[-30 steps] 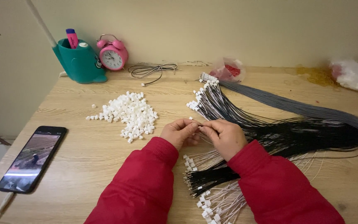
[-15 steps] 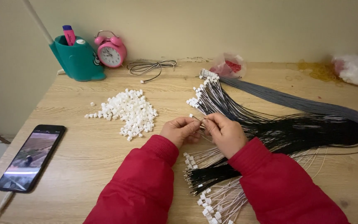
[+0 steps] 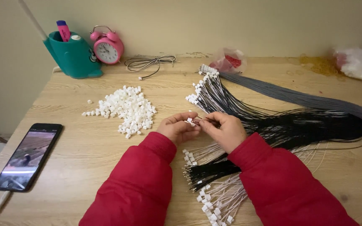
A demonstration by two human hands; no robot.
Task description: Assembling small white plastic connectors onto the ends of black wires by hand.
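On the wooden table [image 3: 84, 155], the left hand [image 3: 177, 129] pinches a little white connector [image 3: 190, 121] while the right hand [image 3: 225, 129] pinches a thin black wire [image 3: 273, 125] into it.

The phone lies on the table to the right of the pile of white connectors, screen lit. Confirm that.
Not quite: the head view shows the phone to the left of the pile of white connectors, near the table edge. Its screen is lit.

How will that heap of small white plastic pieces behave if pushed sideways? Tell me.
The heap of white pieces is loose, with strays already lying apart at its left edge, so it would probably scatter rather than slide whole. The pieces look tiny and blocky: likely very light, and unlikely to roll far.
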